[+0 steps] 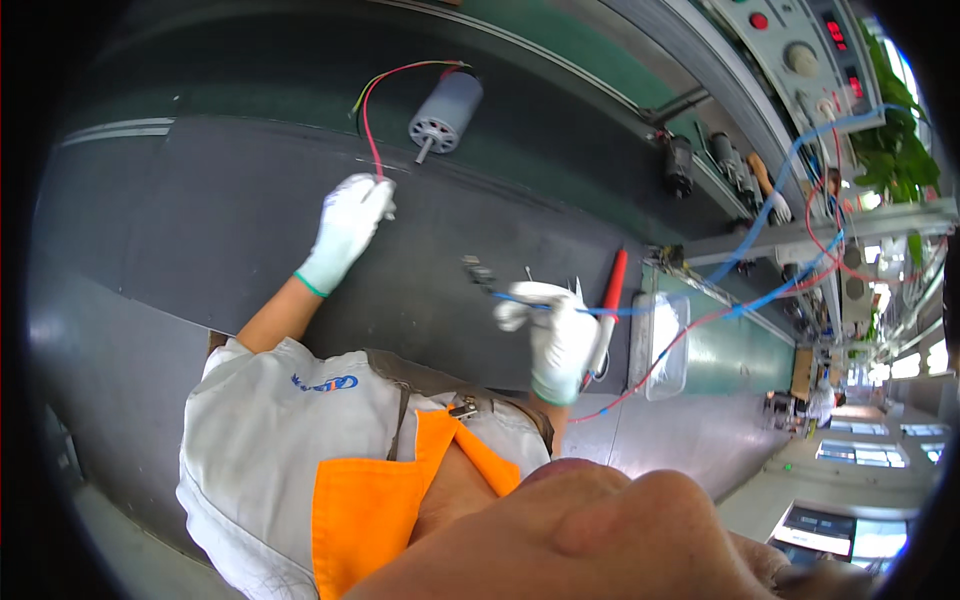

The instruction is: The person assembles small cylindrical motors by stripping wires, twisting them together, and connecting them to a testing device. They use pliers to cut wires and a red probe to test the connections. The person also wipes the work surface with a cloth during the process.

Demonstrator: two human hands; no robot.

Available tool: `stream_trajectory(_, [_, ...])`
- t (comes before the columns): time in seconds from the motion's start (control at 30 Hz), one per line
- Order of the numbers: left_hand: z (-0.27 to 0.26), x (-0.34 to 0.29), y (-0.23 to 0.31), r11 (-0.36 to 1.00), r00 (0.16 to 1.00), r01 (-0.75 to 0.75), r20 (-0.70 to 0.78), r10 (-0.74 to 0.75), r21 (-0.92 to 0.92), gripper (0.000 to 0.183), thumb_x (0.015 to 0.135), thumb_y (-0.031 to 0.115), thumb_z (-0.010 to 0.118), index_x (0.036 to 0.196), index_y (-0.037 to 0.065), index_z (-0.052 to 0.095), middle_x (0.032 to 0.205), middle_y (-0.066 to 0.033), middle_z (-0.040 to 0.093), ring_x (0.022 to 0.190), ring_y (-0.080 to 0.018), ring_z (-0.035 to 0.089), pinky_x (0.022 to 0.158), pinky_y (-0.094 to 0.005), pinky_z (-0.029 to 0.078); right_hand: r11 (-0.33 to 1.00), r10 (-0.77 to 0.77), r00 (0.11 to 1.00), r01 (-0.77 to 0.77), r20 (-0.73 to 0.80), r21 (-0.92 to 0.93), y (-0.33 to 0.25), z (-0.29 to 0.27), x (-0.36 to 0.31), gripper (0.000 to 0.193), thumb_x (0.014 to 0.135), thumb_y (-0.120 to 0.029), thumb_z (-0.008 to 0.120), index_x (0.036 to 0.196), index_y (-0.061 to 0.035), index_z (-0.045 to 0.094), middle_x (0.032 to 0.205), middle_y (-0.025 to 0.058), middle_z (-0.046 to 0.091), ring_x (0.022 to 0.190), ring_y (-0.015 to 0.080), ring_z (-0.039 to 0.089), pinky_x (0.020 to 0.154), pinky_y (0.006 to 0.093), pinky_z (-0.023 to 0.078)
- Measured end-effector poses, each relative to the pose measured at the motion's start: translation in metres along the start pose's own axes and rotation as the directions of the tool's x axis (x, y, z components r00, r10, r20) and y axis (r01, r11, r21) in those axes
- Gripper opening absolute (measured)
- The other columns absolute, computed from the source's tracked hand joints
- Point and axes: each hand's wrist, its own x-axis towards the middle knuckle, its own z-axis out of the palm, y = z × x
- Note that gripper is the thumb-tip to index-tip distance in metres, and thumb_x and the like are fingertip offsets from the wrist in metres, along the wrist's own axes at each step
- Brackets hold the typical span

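Head view: left hand [350,225] pinches red wire [369,125], right hand [555,330] closes on blue lead [640,311]; heavy-looking motor [446,112] toward table's [230,200] far edge, hold by casing [455,98].

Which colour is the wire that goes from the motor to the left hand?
The wire is red, seen best in the head view.

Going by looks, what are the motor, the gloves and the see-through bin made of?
Motor: probably metal, satin grey; its smooth casing has a soft sheen and its shaft looks bare.
Gloves: likely fabric, matte white, softly creased; any coating is unclear.
Bin: seems plastic, glossy and translucent; its walls catch highlights.
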Motion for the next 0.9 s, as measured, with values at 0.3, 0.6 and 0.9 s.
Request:
stream_trajectory(0.3, [-0.043,0.050,0.009,0.645,0.846,-0.260,-0.153,0.511,0.718,0.062,0.088,0.038,0.071,0.136,0.001,0.057,0.140,-0.0215,0.056,0.130,-0.0392,0.054,0.109,-0.0471,0.043,0.724,0.585,0.810,-0.545,-0.043,-0.422,0.001,-0.037,0.019,0.031,0.102,-0.020,0.061,0.122,0.0012,0.070,0.085,0.0089,0.075,0.068,0.0094,0.065,0.066,0.0241,0.053])
stream_trajectory(0.6, [0.048,0.120,0.023,0.661,0.968,-0.181,0.015,0.250,0.728,0.077,0.080,0.039,0.078,0.144,0.012,0.045,0.144,-0.0183,0.044,0.128,-0.0391,0.048,0.091,-0.0507,0.052,0.695,0.213,0.956,-0.294,-0.203,-0.656,0.030,-0.116,0.158,0.045,0.105,-0.023,0.059,0.145,-0.0046,0.054,0.105,0.0080,0.074,0.082,0.0086,0.065,0.073,0.0239,0.053])
stream_trajectory(0.9, [0.067,0.143,0.028,0.553,0.939,-0.104,-0.102,0.329,0.827,0.058,0.084,0.020,0.065,0.139,0.007,0.057,0.144,-0.0220,0.050,0.120,-0.0450,0.056,0.077,-0.0520,0.053,0.603,0.217,0.956,-0.290,-0.196,-0.743,0.071,-0.144,0.210,0.043,0.104,-0.014,0.057,0.146,-0.0042,0.052,0.094,0.0043,0.072,0.068,0.0062,0.061,0.056,0.0217,0.047])
